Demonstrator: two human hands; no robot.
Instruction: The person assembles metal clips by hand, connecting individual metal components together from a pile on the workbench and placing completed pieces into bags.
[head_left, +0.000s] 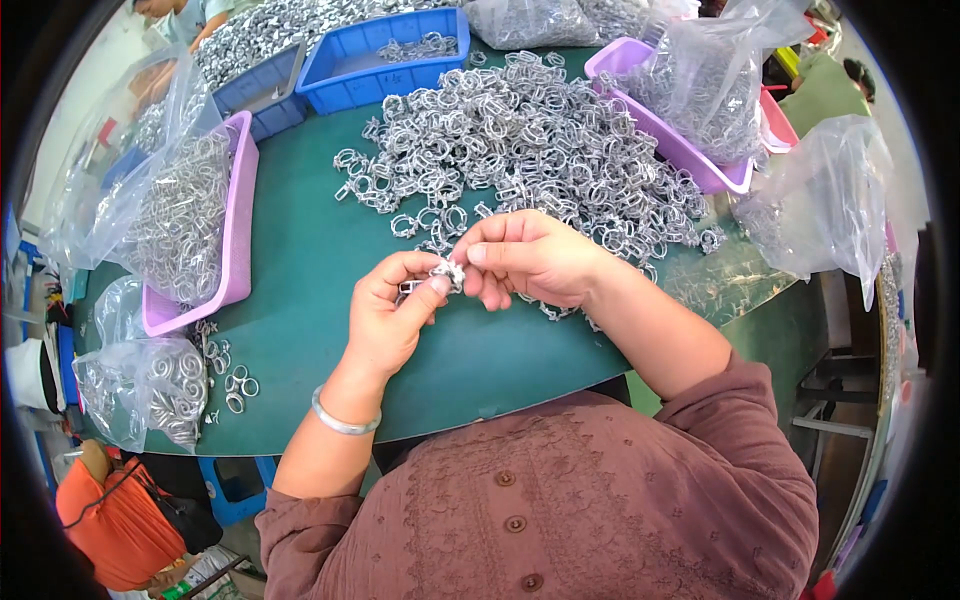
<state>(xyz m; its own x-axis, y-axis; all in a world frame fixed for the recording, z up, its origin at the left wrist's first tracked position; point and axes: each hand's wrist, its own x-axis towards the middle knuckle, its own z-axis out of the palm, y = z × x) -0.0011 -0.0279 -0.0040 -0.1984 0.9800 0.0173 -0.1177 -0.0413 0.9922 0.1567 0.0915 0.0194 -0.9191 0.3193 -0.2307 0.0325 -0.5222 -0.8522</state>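
Over the near middle of the green table, my left hand point(385, 318) pinches a small silver metal ring piece point(452, 271) between thumb and fingers. Part of a silver frame also shows beside those fingers; whether it belongs to the same piece I cannot tell. My right hand point(530, 262) meets it from the right, thumb and forefinger closed at the piece's upper edge, the other fingers curled below. Fingertips hide much of its shape. Just beyond both hands lies a big heap of similar silver ring pieces point(520, 135), a few of them loose at its near edge.
On the left, a pink tray point(240, 215) holds a bag of metal rings, with a bag of spiral pieces point(178, 385) nearer me. Blue bins point(385, 80) stand at the back. Another pink tray point(690, 165) with a filled bag is at right. A person point(190, 20) sits far left.
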